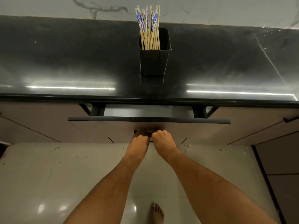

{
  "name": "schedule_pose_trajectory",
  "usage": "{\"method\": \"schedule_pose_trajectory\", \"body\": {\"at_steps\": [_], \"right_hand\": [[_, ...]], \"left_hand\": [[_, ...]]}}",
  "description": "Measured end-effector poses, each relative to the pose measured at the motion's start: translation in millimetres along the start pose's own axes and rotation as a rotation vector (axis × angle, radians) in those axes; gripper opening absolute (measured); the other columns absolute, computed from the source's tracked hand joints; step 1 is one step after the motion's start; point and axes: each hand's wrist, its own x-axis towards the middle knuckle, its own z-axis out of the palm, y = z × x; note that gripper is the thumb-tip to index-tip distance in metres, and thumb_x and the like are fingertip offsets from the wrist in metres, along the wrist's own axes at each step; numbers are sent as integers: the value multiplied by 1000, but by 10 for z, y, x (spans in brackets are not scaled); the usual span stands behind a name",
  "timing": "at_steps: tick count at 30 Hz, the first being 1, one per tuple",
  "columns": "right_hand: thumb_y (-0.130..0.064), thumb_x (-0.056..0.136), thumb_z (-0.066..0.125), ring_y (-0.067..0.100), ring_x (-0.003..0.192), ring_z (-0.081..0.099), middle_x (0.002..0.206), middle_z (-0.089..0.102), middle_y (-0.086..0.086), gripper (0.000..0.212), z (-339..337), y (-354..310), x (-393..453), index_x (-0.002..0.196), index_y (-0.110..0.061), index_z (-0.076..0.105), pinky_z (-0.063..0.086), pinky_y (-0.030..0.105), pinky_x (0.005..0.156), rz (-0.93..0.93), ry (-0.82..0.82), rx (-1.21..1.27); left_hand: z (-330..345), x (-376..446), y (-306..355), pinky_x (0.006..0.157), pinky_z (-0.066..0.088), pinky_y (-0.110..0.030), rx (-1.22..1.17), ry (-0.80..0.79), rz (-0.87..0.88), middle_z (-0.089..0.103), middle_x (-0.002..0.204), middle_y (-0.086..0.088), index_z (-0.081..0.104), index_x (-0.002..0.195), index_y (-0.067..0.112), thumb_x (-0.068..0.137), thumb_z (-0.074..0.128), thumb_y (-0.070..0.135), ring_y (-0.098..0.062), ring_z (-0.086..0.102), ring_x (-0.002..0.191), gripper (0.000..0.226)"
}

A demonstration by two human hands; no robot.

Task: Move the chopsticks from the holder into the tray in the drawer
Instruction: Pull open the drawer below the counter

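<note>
Left hand [141,137] was curled on the drawer handle [150,134] at the middle of the drawer front [113,128], knuckles up, fingers wrapped under the dark bar. Right hand [162,138] was just beside it, also clenched on the same handle, the two fists nearly touching. Both forearms reached forward from the bottom of the view.

The drawer stood slightly open beneath the countertop [64,59] edge; only a narrow pale strip of its interior [137,112] showed, too little to make out a tray.

The chopsticks [149,28], pale wood with blue-and-white patterned tops, stood bunched and leaning in the holder [153,62], a dark square-sided cup. The holder sat upright on the black glossy countertop, directly behind the drawer and well apart from both hands.

Far right, another dark handle [291,118] showed on the neighbouring cabinet front. A bare foot [156,213] rested on the light tiled floor [48,175] below.
</note>
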Motion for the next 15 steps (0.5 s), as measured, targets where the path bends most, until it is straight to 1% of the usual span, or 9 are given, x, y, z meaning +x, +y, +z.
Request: {"method": "schedule_pose_trajectory", "body": {"at_steps": [3,5,7,10,11,12,13,14,15], "right_hand": [[-10,98,59,26,89,69,97,73,10,14,135,-101,-285,102,-9,73,56,36,85,2,11,10],[-12,99,60,26,88,69,97,73,10,14,213,-194,-476,103,-9,72,56,36,85,8,13,19],[-15,99,60,24,88,69,97,73,9,15,325,-274,-679,105,-9,72,55,34,85,23,23,39],[-16,99,60,25,89,69,99,73,10,16,492,-386,-1025,108,-9,72,55,34,84,46,40,61],[-16,99,61,25,90,69,100,73,10,17,543,-418,-1136,109,-9,72,55,34,85,49,45,61],[-15,99,61,26,90,70,101,73,10,17,581,-454,-1251,109,-9,72,55,35,85,52,44,54],[-14,98,61,26,91,70,101,73,10,17,617,-493,-1362,110,-9,72,55,35,86,55,44,51],[-13,98,61,27,91,70,101,73,11,17,647,-534,-1468,110,-9,72,55,36,86,56,43,51],[-11,98,60,28,91,70,101,73,11,17,679,-568,-1563,110,-8,72,56,37,85,54,43,50]], "left_hand": [[95,-361,-1,83,54,-40,-253,2,-39,64,104,-21,63,106,3,103,47,13,-34,63,92,18],[135,-576,19,79,54,-37,-413,-13,-148,63,102,-19,61,103,8,105,44,20,-29,62,87,21],[234,-763,11,83,55,-35,-470,-34,-191,64,108,-15,61,110,11,105,44,29,-26,63,94,25],[403,-1126,-20,93,52,-35,-491,-62,-153,62,121,-18,59,122,6,106,44,27,-32,61,109,31],[474,-1239,-36,93,52,-29,-529,-75,-148,61,125,-19,58,124,4,106,44,27,-32,59,110,33],[540,-1350,-55,86,50,-16,-569,-83,-168,60,128,-18,57,127,5,106,43,28,-28,58,108,34],[589,-1452,-58,77,45,-5,-593,-94,-197,59,131,-16,56,129,7,107,42,29,-22,57,106,34],[644,-1544,-66,74,41,-3,-594,-103,-205,57,134,-14,54,132,10,107,42,29,-18,55,108,34],[684,-1643,-67,80,39,-6,-617,-114,-212,56,137,-13,52,135,11,107,43,29,-20,55,115,34]]}}
